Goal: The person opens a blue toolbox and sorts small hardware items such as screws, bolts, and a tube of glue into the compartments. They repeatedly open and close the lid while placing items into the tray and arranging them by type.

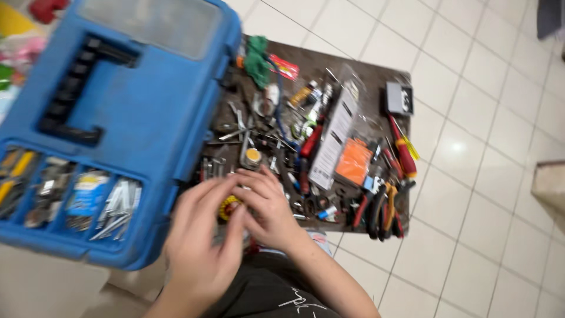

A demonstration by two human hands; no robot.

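The grip is hard to read: the left hand (203, 244) and the right hand (268, 206) meet fingertip to fingertip low in the head view, blurred with motion, and I cannot tell whether either is clenched on something or merely touching. Between them shows a small round yellow-and-red object (228, 206), lying at the near edge of the dark mat (365, 76), and the fingers seem to press on or beside it. Just beyond the right hand sits a small round part with a yellow top (253, 156) among a heap of loose metal bits. Farther out on the mat lie an orange packet (354, 162), a long white card (334, 141), a red-handled screwdriver (402, 147), pliers with red and yellow handles (382, 209), a green tangle (256, 59) and a small grey box (399, 98). At the left, a blue toolbox (141, 118) overlaps the mat, its lid tray full of small hardware. The mat lies on the white tiled floor (471, 176). The risk, as I judge it, lies in the crowding: a small piece fumbled by two hurried hands could drop into the clutter and be lost, or a sleeve or wrist could sweep loose parts off the mat onto the tiles.
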